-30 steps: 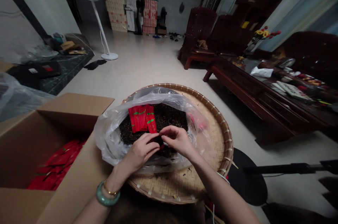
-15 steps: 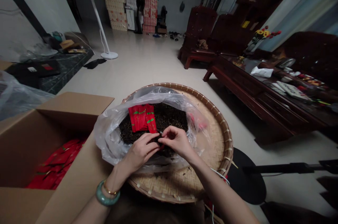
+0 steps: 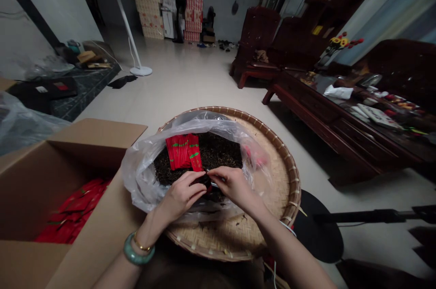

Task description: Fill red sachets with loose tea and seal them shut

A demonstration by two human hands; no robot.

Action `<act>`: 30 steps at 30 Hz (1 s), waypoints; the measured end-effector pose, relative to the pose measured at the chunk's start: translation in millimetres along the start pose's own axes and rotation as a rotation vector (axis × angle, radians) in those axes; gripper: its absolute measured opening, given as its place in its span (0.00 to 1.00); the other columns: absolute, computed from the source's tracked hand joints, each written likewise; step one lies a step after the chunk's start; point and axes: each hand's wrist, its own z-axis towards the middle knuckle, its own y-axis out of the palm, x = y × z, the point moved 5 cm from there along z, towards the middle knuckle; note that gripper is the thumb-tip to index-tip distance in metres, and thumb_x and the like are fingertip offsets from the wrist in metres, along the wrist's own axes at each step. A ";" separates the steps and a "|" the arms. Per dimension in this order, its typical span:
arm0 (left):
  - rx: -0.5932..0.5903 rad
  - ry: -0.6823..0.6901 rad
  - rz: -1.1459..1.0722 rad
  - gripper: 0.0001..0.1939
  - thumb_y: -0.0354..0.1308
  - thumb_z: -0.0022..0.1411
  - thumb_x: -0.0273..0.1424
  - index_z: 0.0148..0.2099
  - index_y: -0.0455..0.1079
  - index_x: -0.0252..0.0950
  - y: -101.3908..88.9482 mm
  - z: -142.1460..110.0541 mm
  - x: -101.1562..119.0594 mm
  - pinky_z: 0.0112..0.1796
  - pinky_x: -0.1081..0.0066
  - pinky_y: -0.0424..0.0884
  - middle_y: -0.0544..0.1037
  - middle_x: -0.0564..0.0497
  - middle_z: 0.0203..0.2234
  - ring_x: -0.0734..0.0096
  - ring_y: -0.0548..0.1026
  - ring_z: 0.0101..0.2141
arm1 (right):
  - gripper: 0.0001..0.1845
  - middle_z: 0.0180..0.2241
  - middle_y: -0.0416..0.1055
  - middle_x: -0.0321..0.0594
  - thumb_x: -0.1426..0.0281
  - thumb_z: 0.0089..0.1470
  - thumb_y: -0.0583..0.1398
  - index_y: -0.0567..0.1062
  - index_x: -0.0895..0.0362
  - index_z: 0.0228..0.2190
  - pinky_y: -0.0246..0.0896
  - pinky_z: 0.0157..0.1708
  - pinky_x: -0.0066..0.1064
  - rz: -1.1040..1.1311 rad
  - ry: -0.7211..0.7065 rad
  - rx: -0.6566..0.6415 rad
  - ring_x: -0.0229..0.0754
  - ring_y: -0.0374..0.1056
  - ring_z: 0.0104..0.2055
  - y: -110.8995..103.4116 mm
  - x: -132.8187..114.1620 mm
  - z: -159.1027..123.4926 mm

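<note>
Red packets (image 3: 182, 152) lie stacked on dark loose tea (image 3: 218, 154) inside a plastic bag (image 3: 139, 184), with more down in the cardboard carton (image 3: 97, 144). The left hand (image 3: 182, 196) and right hand (image 3: 235, 187) meet over the tea just beside the stack, curled shut around something small (mostly hidden between them).

**No legible wording anywhere**
The red sachets (image 3: 182, 152) each carry a green band with marks too small to read, and the ones lying in the carton (image 3: 68, 180) show only blurred markings. The stacked boxes (image 3: 148, 10) by the far wall bear printing that is too distant to read, as do the red-and-white boxes (image 3: 193, 21) beside them. The booklet (image 3: 379, 116) also shows print, but it is blurred.
</note>
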 end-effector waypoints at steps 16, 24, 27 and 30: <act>0.008 0.013 -0.021 0.07 0.53 0.64 0.25 0.40 0.72 0.35 -2.8 -1.2 1.3 0.43 0.63 0.73 0.73 0.43 0.44 0.65 0.71 0.44 | 0.15 0.42 0.70 0.44 0.78 0.51 0.56 0.76 0.55 0.40 0.62 0.44 0.36 -0.353 -0.119 -0.219 0.45 0.62 0.46 3.9 -19.2 -3.5; 0.069 -0.050 -0.120 0.07 0.53 0.64 0.25 0.43 0.71 0.35 -1.1 -4.2 -2.3 0.38 0.69 0.73 0.73 0.45 0.38 0.68 0.72 0.39 | 0.09 0.34 0.69 0.44 0.65 0.55 0.60 0.77 0.57 0.28 0.61 0.36 0.33 -0.637 -0.101 -0.371 0.44 0.63 0.38 18.2 -14.2 -3.3; 0.058 -0.274 -0.242 0.17 0.58 0.61 0.31 0.52 0.67 0.36 6.5 -7.5 -18.1 0.37 0.69 0.74 0.73 0.44 0.42 0.67 0.73 0.39 | 0.09 0.31 0.70 0.42 0.66 0.56 0.60 0.77 0.58 0.28 0.59 0.33 0.29 -0.571 -0.093 -0.355 0.41 0.65 0.35 20.2 -4.2 -3.0; 0.048 -0.465 -0.367 0.14 0.60 0.58 0.35 0.46 0.72 0.36 16.9 -11.5 -32.6 0.38 0.68 0.73 0.77 0.46 0.37 0.67 0.75 0.36 | 0.05 0.30 0.71 0.38 0.69 0.53 0.63 0.76 0.57 0.29 0.58 0.31 0.26 -0.402 -0.051 -0.275 0.39 0.66 0.33 18.5 5.6 -3.0</act>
